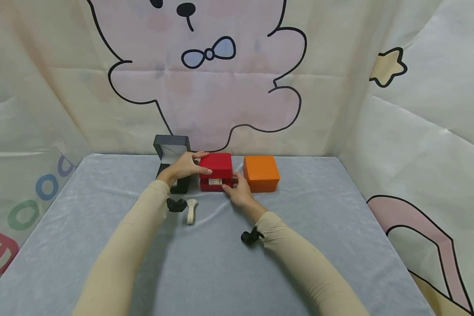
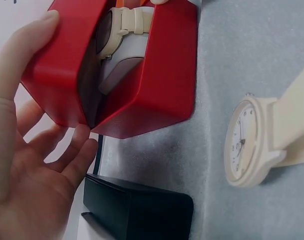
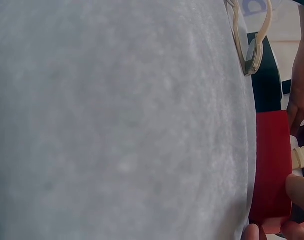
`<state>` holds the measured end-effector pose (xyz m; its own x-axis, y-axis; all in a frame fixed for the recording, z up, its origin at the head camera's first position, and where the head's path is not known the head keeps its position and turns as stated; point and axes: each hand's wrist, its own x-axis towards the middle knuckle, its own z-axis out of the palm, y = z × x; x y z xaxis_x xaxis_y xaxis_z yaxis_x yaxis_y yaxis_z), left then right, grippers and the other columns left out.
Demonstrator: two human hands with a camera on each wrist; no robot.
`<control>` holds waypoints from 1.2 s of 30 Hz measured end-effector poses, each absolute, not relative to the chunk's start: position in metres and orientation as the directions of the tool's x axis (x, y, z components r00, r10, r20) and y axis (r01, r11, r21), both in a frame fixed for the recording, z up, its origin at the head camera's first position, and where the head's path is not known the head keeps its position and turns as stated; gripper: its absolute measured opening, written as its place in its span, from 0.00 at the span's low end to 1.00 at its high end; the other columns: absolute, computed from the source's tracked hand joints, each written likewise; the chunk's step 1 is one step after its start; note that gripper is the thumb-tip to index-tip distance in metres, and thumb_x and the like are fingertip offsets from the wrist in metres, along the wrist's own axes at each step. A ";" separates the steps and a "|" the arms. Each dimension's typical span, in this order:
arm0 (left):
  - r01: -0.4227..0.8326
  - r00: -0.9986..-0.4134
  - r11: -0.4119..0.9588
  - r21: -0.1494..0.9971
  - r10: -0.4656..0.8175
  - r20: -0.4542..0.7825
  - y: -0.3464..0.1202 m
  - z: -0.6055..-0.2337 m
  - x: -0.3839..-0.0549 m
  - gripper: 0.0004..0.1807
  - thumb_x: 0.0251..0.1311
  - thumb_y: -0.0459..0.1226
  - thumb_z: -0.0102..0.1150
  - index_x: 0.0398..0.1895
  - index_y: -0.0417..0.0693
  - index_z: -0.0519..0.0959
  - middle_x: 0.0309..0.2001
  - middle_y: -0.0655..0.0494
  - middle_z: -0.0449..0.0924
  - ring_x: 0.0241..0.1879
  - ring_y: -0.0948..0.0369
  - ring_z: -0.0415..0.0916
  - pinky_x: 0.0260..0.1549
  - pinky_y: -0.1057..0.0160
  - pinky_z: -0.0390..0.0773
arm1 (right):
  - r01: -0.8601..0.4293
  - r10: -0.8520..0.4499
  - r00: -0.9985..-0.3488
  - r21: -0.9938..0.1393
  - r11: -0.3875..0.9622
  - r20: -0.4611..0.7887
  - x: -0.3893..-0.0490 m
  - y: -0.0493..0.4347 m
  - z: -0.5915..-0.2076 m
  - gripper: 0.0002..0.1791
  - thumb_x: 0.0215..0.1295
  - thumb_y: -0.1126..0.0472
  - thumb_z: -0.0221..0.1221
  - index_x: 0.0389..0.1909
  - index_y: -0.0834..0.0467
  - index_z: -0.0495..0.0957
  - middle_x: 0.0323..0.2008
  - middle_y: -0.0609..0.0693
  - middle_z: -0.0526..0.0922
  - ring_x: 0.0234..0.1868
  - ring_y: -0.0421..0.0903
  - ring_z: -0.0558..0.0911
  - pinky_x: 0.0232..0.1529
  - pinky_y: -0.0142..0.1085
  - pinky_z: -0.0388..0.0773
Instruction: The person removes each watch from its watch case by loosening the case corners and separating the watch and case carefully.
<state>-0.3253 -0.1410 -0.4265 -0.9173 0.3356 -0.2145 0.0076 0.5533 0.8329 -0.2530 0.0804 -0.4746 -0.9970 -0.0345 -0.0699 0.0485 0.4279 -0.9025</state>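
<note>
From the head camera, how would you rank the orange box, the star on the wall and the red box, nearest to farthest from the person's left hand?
Nearest the left hand:
1. Red box: touching the hand.
2. Orange box: right of the red one.
3. Star: far right, up on the wall.

The red box is covered in a smooth, leather-like material with a soft sheen; a similar skin is seen on the orange box. The loose watch is cased in smooth, plastic-looking cream. The tabletop is draped in velvety cloth, backed by creased, printed fabric.
</note>
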 end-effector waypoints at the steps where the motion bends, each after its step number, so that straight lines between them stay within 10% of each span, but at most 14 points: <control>1: 0.001 -0.918 0.549 0.836 0.331 -0.217 -0.141 -0.427 -0.325 0.47 0.53 0.54 0.72 0.77 0.61 0.65 0.79 0.48 0.59 0.68 0.44 0.65 0.67 0.40 0.69 | 0.047 -0.035 -0.997 -0.902 0.430 -0.069 -0.253 0.081 -0.475 0.23 0.70 0.61 0.63 0.63 0.59 0.70 0.58 0.61 0.80 0.52 0.54 0.81 0.54 0.44 0.80; 36: 0.063 -0.987 0.305 0.950 0.159 0.015 -0.118 -0.442 -0.323 0.33 0.69 0.56 0.55 0.71 0.47 0.71 0.67 0.42 0.74 0.65 0.48 0.72 0.66 0.46 0.70 | 0.002 -0.059 -0.998 -0.908 0.419 -0.029 -0.253 0.082 -0.475 0.24 0.69 0.63 0.62 0.62 0.64 0.69 0.57 0.64 0.79 0.55 0.57 0.82 0.58 0.47 0.79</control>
<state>-0.3227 -0.1185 -0.4423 -0.9872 0.1586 0.0149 0.0633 0.3046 0.9504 -0.2535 0.0817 -0.4753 -0.9978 -0.0589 -0.0290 0.0017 0.4186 -0.9082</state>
